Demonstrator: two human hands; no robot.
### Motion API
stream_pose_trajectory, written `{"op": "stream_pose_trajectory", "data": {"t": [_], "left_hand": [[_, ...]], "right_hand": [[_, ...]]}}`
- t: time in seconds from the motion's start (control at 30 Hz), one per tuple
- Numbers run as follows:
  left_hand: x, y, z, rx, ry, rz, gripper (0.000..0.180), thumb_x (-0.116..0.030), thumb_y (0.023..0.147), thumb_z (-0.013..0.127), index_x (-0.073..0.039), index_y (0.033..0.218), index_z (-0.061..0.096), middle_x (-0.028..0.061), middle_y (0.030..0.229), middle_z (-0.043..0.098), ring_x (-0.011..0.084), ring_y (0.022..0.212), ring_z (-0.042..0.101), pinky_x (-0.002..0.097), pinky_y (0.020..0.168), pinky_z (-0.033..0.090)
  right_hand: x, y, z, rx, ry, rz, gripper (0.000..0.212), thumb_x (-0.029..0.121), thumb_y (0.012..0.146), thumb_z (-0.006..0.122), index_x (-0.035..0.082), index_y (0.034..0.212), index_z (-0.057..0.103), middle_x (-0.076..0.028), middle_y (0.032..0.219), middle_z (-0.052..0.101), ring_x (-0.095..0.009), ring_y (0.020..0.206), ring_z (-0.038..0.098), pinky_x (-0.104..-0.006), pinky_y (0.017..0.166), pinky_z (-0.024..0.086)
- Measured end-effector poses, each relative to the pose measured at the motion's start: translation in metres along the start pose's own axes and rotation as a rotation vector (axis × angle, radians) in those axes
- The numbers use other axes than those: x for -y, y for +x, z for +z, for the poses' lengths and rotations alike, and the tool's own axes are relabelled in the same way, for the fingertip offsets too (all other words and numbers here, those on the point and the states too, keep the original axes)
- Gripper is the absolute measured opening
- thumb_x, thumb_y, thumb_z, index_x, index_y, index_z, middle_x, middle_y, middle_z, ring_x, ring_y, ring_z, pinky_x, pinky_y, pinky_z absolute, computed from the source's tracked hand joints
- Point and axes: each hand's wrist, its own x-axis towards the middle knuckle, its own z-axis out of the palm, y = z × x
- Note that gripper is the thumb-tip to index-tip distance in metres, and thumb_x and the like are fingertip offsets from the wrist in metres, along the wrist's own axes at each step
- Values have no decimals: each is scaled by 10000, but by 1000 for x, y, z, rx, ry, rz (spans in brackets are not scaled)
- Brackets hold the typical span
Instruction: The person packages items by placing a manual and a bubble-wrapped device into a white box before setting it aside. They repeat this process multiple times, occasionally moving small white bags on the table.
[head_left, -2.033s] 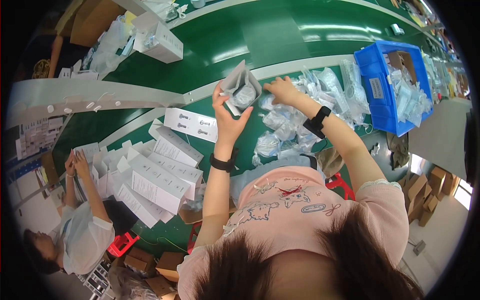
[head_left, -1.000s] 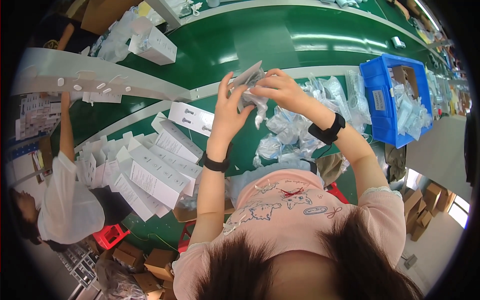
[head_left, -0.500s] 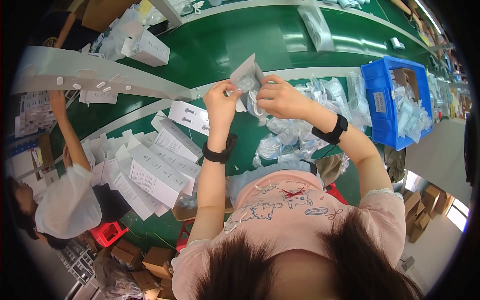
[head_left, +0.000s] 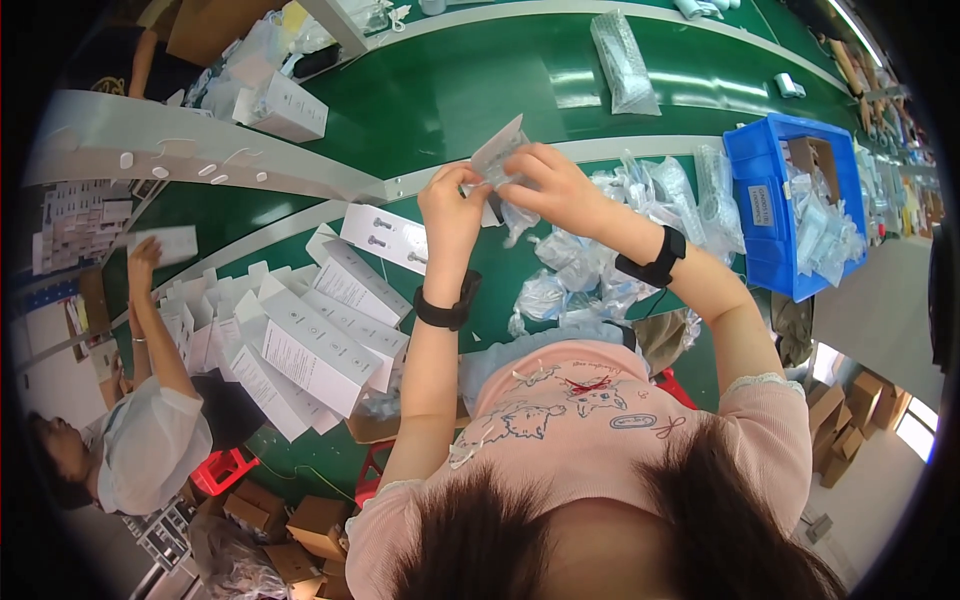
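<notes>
Blue bin (head_left: 765, 215), green table (head_left: 460, 90), white cartons (head_left: 310, 345), pink shirt (head_left: 600, 440)

Premises: a factory packing line — light assembly and boxing work. A long green conveyor belt (head_left: 470, 90) with white side rails runs across the upper half of the frame. White cartons (head_left: 310, 340) lie stacked in quantity at centre left, and one more white box (head_left: 280, 105) stands on the belt at upper left. A blue plastic bin (head_left: 775, 215) at upper right holds small clear bags, with more clear bags (head_left: 620, 230) heaped beside it. Brown cardboard boxes (head_left: 300, 520) sit on the floor at lower left. A second worker (head_left: 140, 420) is stationed at far left — the same bench.
</notes>
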Motion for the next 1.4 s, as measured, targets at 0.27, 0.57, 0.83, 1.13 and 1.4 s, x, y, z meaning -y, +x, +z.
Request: {"op": "stream_pose_trajectory", "data": {"t": [0.27, 0.57, 0.83, 1.13, 1.4], "left_hand": [[2, -2, -2, -2, -17, -81, 120, -15, 627, 654, 29, 714, 584, 134, 844, 614, 286, 715, 595, 319, 640, 454], [-4, 2, -4, 43, -16, -115, 111, -25, 648, 657, 21, 723, 589, 119, 884, 606, 244, 734, 595, 308, 633, 461], [44, -37, -11, -506, -101, -50, 494, -83, 741, 650, 29, 1157, 410, 200, 1288, 337, 325, 1171, 369, 379, 963, 325], [105, -89, -4, -207, 179, -390, 947, -213, 618, 777, 3, 1341, 205, 256, 1329, 217, 360, 1240, 245, 426, 1026, 208], [108, -85, -12, -145, -156, -769, 915, -186, 650, 758, -12, 1351, 195, 213, 1300, 276, 331, 1186, 330, 371, 1008, 263]], "right_hand": [[14, 1, -5, 135, 33, -111, 213, 160, 664, 618, 51, 839, 569, -62, 877, 532, -234, 866, 517, -424, 867, 382], [1, -11, 11, 191, -50, 30, 343, 255, 637, 684, 92, 927, 599, -58, 901, 500, -238, 937, 466, -423, 942, 342], [-13, -18, 18, -116, 269, 192, 477, 166, 604, 744, 135, 1039, 550, -110, 1188, 415, -297, 1139, 371, -432, 999, 290], [-79, 17, 24, -154, 560, 380, 532, 68, 568, 760, 125, 1036, 514, -149, 1371, 281, -332, 1280, 239, -431, 1011, 261], [-195, 85, 39, -450, 268, 358, 521, 64, 583, 754, 107, 1038, 503, -138, 1371, 286, -307, 1261, 290, -395, 998, 287]]}}
